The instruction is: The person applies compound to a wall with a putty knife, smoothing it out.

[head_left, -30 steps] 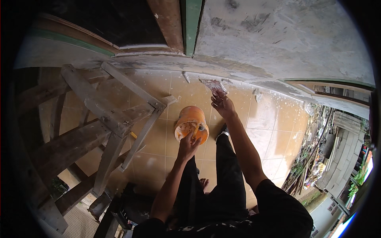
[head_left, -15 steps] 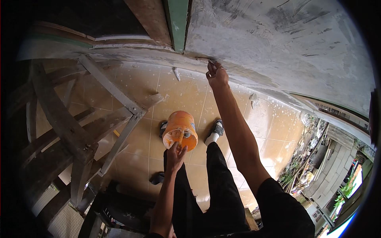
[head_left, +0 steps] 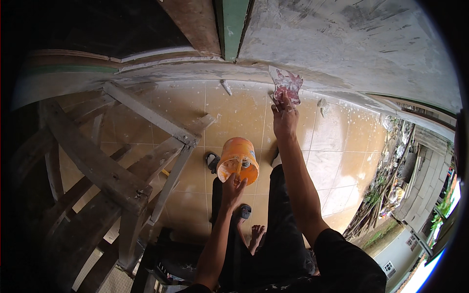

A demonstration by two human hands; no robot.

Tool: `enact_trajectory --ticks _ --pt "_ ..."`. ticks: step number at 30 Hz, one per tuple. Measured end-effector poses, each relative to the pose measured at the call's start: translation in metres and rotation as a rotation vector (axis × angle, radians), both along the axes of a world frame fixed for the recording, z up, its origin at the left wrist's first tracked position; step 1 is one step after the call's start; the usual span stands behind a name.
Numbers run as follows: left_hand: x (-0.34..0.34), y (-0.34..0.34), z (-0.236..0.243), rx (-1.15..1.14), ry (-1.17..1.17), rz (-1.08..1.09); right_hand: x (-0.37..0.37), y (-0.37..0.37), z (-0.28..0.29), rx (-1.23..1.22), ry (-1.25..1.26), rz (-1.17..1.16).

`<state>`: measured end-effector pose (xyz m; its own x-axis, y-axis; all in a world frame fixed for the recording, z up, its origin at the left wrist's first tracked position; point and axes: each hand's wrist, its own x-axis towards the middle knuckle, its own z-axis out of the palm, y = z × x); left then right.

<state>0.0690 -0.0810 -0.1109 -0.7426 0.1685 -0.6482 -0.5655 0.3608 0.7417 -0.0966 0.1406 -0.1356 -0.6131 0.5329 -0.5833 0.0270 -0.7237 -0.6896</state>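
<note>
My left hand (head_left: 232, 192) is closed on the handle of an orange bucket (head_left: 237, 148), which hangs tilted with its mouth toward me. Pale smears coat its inside, and a greyish lump lies within. My right arm reaches forward. In that hand (head_left: 286, 118) I grip a flat maroon putty spreader (head_left: 288, 87), smeared with white paste, its broad end close to the foot of the grey plastered wall (head_left: 342, 46). Whether the spreader touches the wall I cannot tell.
Rough wooden trestles (head_left: 97, 166) crowd the left side. A green door post (head_left: 233, 29) meets the wall. White spatters dot the tan tiled floor (head_left: 234, 110). A bare foot (head_left: 257, 235) and a sandal (head_left: 245, 211) show near my legs. Sticks and rubble (head_left: 386, 185) lie at right.
My right hand has drawn back from the wall and turned, so the spreader's broad face now shows. The view has shifted; the bucket stays in my left hand.
</note>
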Motion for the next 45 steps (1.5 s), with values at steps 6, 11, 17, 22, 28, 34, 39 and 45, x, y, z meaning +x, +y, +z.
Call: enact_trajectory --ticks 6,11,17,22,28,34,39,45 --pt "-0.011 -0.014 -0.003 0.079 0.029 -0.040 0.016 -0.015 -0.034 -0.174 0.065 0.145" --pt "-0.016 -0.025 -0.011 0.111 -0.006 0.001 0.000 -0.015 -0.056 -0.076 0.104 0.266" --pt "-0.016 -0.023 -0.013 0.128 -0.031 0.096 -0.031 -0.030 -0.099 -0.016 -0.002 0.150" --pt "-0.003 -0.020 -0.035 0.083 0.048 0.123 -0.072 -0.027 -0.143 0.081 -0.181 0.115" --pt "0.007 -0.013 -0.041 0.080 -0.032 0.093 -0.044 -0.037 -0.161 0.155 -0.337 0.104" --pt "0.007 -0.014 -0.016 0.075 -0.089 0.054 -0.053 -0.060 -0.080 0.300 -0.173 -0.023" --pt "0.014 -0.011 -0.013 0.100 -0.041 0.084 -0.077 -0.031 -0.005 0.215 -0.040 -0.025" --pt "0.015 -0.019 -0.014 0.113 -0.045 0.112 -0.018 -0.070 -0.008 0.223 0.023 -0.033"
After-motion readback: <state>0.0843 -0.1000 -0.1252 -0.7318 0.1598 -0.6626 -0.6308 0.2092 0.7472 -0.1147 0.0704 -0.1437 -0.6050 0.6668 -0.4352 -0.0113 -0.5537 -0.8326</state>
